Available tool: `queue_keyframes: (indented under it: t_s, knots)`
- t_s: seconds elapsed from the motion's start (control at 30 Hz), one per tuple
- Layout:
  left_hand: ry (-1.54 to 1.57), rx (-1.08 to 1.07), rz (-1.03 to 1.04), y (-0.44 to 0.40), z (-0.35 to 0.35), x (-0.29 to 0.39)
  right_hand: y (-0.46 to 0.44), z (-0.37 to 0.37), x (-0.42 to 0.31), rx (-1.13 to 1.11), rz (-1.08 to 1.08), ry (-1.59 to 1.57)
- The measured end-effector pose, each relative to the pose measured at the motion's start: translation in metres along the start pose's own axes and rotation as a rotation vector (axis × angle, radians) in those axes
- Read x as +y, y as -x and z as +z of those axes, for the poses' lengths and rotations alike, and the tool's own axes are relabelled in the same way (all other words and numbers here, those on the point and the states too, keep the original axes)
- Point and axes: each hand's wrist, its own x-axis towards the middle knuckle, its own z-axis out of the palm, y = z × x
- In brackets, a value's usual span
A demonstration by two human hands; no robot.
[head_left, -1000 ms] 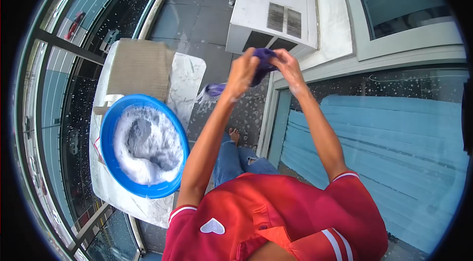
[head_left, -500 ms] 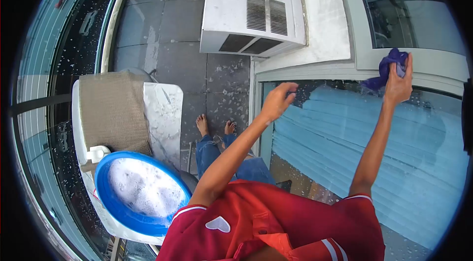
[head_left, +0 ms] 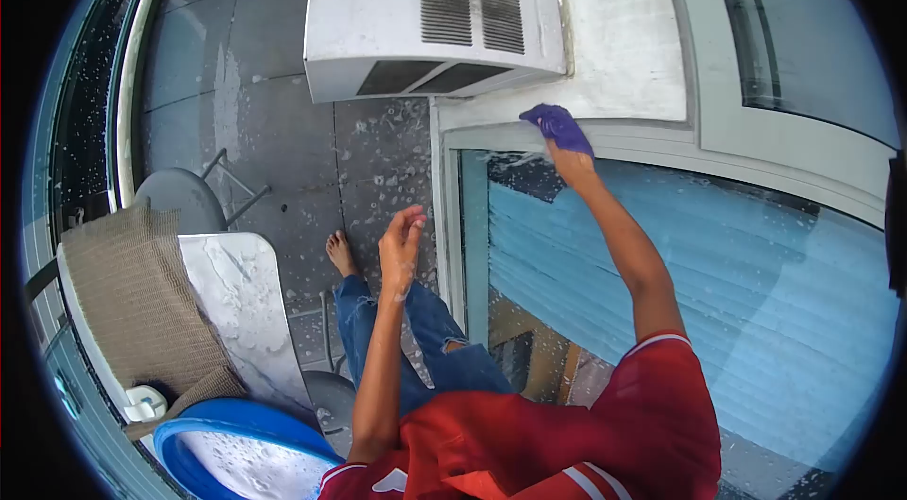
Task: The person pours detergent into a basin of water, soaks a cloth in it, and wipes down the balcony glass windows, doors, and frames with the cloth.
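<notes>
My right hand (head_left: 570, 163) is closed on a purple cloth (head_left: 559, 125), which covers most of the fingers. It presses the cloth against the pale window frame (head_left: 652, 143), near the frame's upper left corner. Below lies the wet window glass (head_left: 652, 236), with light blue blinds showing behind it. My left hand (head_left: 401, 253) hangs in the air over the wet floor, left of the window. Its fingers are loosely bent and apart, with nothing in them.
A white air conditioner box (head_left: 378, 9) juts from the wall ahead. On the left, a table (head_left: 236, 283) bears a brown woven mat (head_left: 142, 302) and a blue basin (head_left: 179, 439) of suds. A grey stool (head_left: 179, 198) stands beyond it. Suds spot the tiled floor (head_left: 283, 141).
My right hand has slid left along the window frame with the purple cloth. My left hand has dropped lower and moved left. The camera view has shifted.
</notes>
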Motion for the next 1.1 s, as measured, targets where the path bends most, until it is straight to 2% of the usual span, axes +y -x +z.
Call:
queue_keyframes:
  t_s: [0.03, 0.1, 0.17, 0.23, 0.27, 0.33, 0.37, 0.43, 0.47, 0.5, 0.57, 0.6, 0.63, 0.7, 0.73, 0.77, 0.83, 0.93, 1.0, 1.1]
  knots:
    - [0.014, -0.023, 0.018, -0.003, 0.0, 0.01, 0.015, -0.029, 0.012, -0.017, 0.027, -0.038]
    - [0.036, 0.004, 0.092, -0.003, 0.002, 0.024, 0.055, -0.118, 0.046, -0.132, 0.189, 0.079]
    - [0.113, 0.0, 0.112, -0.005, 0.012, 0.031, 0.094, -0.237, 0.092, 0.054, 0.205, 0.249]
    - [0.184, -0.017, 0.135, -0.003, 0.024, 0.041, 0.122, -0.362, 0.133, -0.027, 0.329, 0.19]
    - [0.141, 0.002, 0.111, -0.001, 0.03, 0.053, 0.127, -0.414, 0.148, -0.036, 0.466, 0.34]
    - [0.151, -0.022, 0.149, -0.003, 0.039, 0.07, 0.147, -0.498, 0.207, 0.247, 0.434, 0.457]
    - [0.152, -0.031, 0.164, -0.005, 0.042, 0.078, 0.152, -0.539, 0.233, 0.247, 0.586, 0.582]
    - [0.155, -0.05, 0.195, -0.01, 0.045, 0.089, 0.165, -0.604, 0.304, 0.416, 0.592, 0.765]
    - [0.17, -0.064, 0.208, -0.01, 0.045, 0.097, 0.16, -0.618, 0.319, 0.482, 0.633, 0.98]
    - [0.181, -0.073, 0.217, -0.008, 0.043, 0.105, 0.142, -0.612, 0.311, 0.564, 0.762, 1.081]
    - [0.105, -0.028, 0.214, -0.003, 0.038, 0.11, 0.118, -0.563, 0.277, 0.55, 0.9, 1.183]
    - [0.118, -0.016, 0.214, -0.002, 0.032, 0.109, 0.115, -0.524, 0.262, 0.575, 0.774, 1.083]
    - [0.137, 0.002, 0.213, -0.002, 0.025, 0.106, 0.096, -0.475, 0.228, 0.581, 0.757, 1.039]
    - [0.131, 0.059, 0.212, -0.002, 0.008, 0.096, 0.076, -0.368, 0.176, 0.421, 0.563, 0.865]
    - [0.103, 0.079, 0.206, 0.002, 0.0, 0.093, 0.071, -0.309, 0.154, 0.176, 0.55, 0.619]
    - [0.071, 0.102, 0.202, 0.004, -0.008, 0.092, 0.061, -0.266, 0.13, 0.293, 0.345, 0.453]
    - [0.042, 0.155, 0.18, 0.011, -0.023, 0.089, 0.036, -0.209, 0.093, 0.042, 0.348, 0.17]
    - [0.035, 0.193, 0.141, 0.019, -0.035, 0.086, 0.032, -0.195, 0.089, 0.002, 0.2, 0.112]
    - [0.051, 0.213, 0.107, 0.014, -0.032, 0.071, 0.021, -0.251, 0.083, -0.033, 0.116, 0.125]
    - [0.018, 0.184, 0.035, 0.01, -0.017, 0.049, 0.01, -0.219, 0.081, 0.063, 0.115, 0.138]
